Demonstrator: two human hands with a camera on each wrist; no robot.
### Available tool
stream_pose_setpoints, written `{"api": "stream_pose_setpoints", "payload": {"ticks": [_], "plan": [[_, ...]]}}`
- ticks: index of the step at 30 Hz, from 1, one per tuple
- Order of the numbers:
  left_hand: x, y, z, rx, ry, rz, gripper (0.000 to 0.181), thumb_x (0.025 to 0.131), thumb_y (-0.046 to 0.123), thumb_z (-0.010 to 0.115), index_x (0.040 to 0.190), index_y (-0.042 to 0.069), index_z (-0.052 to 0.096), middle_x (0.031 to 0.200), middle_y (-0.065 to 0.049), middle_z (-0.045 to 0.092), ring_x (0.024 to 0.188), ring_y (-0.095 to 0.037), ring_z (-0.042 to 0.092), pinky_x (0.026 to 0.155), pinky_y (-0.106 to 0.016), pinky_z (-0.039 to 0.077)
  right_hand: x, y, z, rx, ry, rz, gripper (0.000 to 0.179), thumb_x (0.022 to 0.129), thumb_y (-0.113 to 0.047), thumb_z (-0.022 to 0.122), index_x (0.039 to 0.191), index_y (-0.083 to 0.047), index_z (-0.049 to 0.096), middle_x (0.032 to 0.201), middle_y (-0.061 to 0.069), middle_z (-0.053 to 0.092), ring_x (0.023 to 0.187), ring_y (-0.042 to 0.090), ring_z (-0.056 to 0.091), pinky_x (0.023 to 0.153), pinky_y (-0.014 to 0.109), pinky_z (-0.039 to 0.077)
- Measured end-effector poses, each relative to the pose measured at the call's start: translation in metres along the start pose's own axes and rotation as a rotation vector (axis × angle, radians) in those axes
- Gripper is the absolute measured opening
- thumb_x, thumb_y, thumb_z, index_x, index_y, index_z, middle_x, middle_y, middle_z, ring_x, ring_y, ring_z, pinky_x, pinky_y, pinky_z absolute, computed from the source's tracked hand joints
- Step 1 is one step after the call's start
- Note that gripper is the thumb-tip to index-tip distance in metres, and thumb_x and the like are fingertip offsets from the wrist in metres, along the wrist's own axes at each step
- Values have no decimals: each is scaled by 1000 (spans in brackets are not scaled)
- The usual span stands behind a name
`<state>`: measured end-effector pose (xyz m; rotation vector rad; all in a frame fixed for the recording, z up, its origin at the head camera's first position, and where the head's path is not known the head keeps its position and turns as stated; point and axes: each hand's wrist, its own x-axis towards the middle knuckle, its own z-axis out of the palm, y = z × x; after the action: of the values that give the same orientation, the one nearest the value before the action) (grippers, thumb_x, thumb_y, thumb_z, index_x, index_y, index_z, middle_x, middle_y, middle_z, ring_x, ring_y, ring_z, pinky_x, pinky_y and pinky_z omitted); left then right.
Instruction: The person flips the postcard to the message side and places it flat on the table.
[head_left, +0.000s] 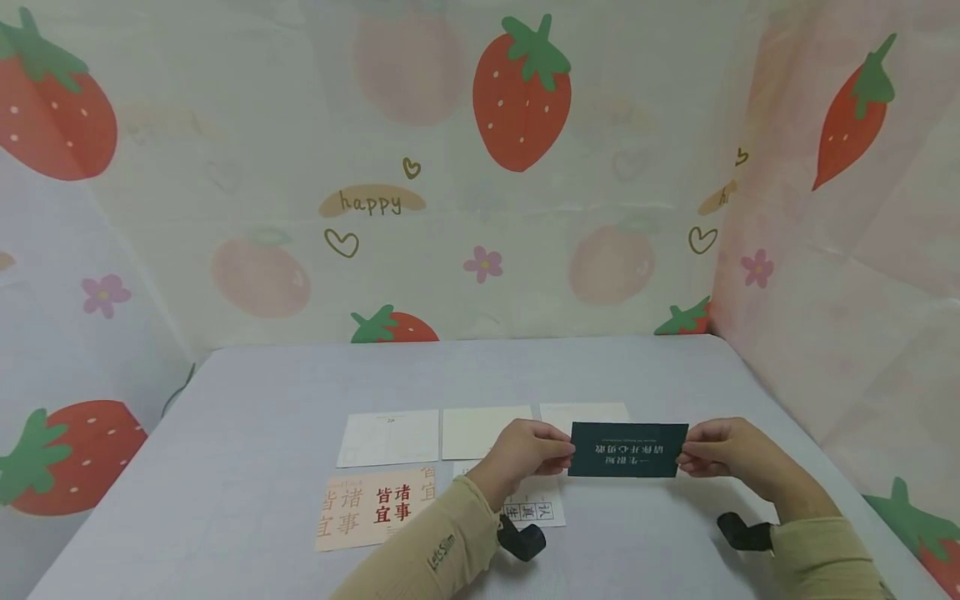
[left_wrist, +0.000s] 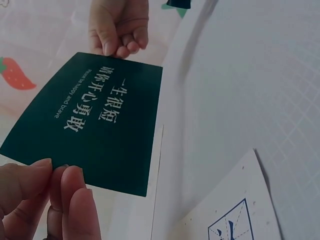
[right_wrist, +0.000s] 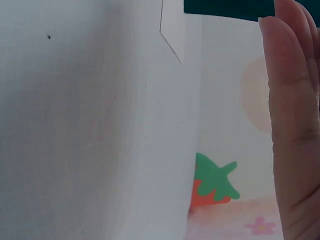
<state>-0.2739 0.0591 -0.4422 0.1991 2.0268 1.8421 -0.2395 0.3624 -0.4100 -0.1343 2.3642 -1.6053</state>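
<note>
To the left, a peach card [head_left: 375, 504] lay on the table [head_left: 187, 500], partly hidden by the left sleeve [head_left: 427, 546]; a dip of that arm, I judged, could knock it askew. Next, a lettered card [head_left: 534, 510] lay under the forearm, open to the same bump. The left hand [head_left: 517, 457] pinched one short edge of the green card [head_left: 628, 450], raised above the table between both hands; squeezing inward might crease it. The right hand [head_left: 727, 454] pinched the opposite edge; a loosened pinch could let it droop.
</note>
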Motion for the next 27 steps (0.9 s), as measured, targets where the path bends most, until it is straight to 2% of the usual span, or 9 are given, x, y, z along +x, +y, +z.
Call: {"api": "stream_pose_setpoints", "payload": {"ticks": [8, 15, 18, 22, 27], "plan": [[-3, 3, 0, 10, -3, -10, 7, 79, 10, 69, 85, 6, 70, 75, -5, 68, 68, -14, 65, 64, -27, 55, -1, 2, -3, 45, -54, -30, 22, 89, -10, 58, 95, 11, 59, 90, 15, 67, 85, 26, 66, 75, 34, 54], [-5, 3, -1, 5, -14, 12, 9, 80, 8, 67, 88, 4, 70, 78, -6, 68, 70, -14, 66, 66, -27, 55, -1, 5, -5, 119, -105, -61, 31, 90, -9, 55, 104, 19, 54, 92, 15, 67, 84, 23, 66, 77, 36, 53], [-5, 2, -1, -3, -28, 18, 12, 80, 7, 67, 90, 1, 70, 81, -8, 69, 71, -14, 66, 67, -27, 55, -2, 4, -4, 125, -116, -69, 26, 91, -10, 55, 101, 13, 60, 91, 12, 68, 84, 21, 66, 76, 33, 54], [-4, 0, -2, -16, -37, 14, 14, 80, 6, 67, 92, -1, 70, 85, -12, 69, 71, -14, 65, 67, -27, 55, -3, 2, -2, 94, -96, -51, 26, 90, -13, 57, 101, 10, 61, 91, 8, 67, 85, 21, 66, 76, 32, 54], [-3, -1, -2, -20, -34, 11, 9, 80, 5, 66, 88, 3, 71, 82, -9, 69, 72, -14, 65, 68, -27, 55, -1, 3, 2, 37, -44, -13, 37, 86, -17, 63, 103, 15, 57, 93, 10, 65, 84, 20, 65, 76, 32, 54]]}}
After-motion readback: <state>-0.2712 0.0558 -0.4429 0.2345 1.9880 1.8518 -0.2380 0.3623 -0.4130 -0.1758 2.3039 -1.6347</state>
